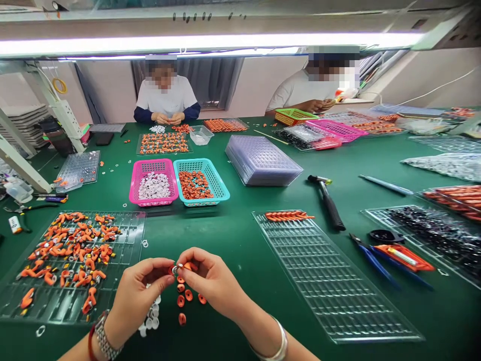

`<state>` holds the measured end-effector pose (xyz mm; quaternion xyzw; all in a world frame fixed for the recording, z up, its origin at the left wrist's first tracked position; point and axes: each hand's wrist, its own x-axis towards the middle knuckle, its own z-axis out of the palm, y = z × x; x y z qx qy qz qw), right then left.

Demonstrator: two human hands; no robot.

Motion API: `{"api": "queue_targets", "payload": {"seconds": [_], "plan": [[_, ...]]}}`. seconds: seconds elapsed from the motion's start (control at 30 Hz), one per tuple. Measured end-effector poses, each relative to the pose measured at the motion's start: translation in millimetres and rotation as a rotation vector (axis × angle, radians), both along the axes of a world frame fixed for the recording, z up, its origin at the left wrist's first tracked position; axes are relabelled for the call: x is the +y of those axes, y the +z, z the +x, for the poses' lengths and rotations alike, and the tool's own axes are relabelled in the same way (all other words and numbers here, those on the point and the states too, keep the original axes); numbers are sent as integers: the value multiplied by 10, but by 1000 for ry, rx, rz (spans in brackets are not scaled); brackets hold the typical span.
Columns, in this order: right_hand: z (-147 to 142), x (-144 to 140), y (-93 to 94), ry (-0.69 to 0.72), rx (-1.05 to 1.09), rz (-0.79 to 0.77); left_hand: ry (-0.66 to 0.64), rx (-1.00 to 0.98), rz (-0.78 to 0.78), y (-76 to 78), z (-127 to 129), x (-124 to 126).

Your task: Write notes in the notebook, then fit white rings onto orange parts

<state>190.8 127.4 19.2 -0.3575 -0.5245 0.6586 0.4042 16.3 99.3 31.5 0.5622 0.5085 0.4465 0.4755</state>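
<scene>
My left hand [141, 291] pinches a small white ring at its fingertips. My right hand [212, 281] pinches a small orange part against it; the two pieces meet between the hands near the table's front edge. Below the hands lie several loose orange parts [184, 298] and a cluster of white rings [150, 318] on the green table [233, 235]. A clear tray [75, 265] piled with orange pieces lies to the left. Another clear tray [330, 281] to the right holds a short row of orange pieces [287, 216] at its far end.
A pink basket [153, 183] of white rings and a teal basket [200, 181] of orange parts stand ahead. A stack of clear trays [261, 160], a hammer [328, 200] and blue pliers [372, 258] lie to the right. Two people work across the table.
</scene>
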Motion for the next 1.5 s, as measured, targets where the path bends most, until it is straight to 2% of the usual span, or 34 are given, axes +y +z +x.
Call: {"api": "queue_targets", "payload": {"seconds": [0.23, 0.47, 0.77, 1.03, 1.5], "plan": [[-3, -45, -17, -47, -104, 73, 19, 109, 96, 5, 2, -15], [-1, -80, 18, -106, -239, 227, 35, 156, 151, -15, 7, -8], [-44, -102, -6, -81, -136, 114, 69, 104, 132, -18, 18, -24], [-47, -118, 3, -95, -90, 106, 72, 87, 152, -7, 9, -30], [-51, -122, 14, -129, -165, 201, 105, 69, 208, -35, 23, -14]]}}
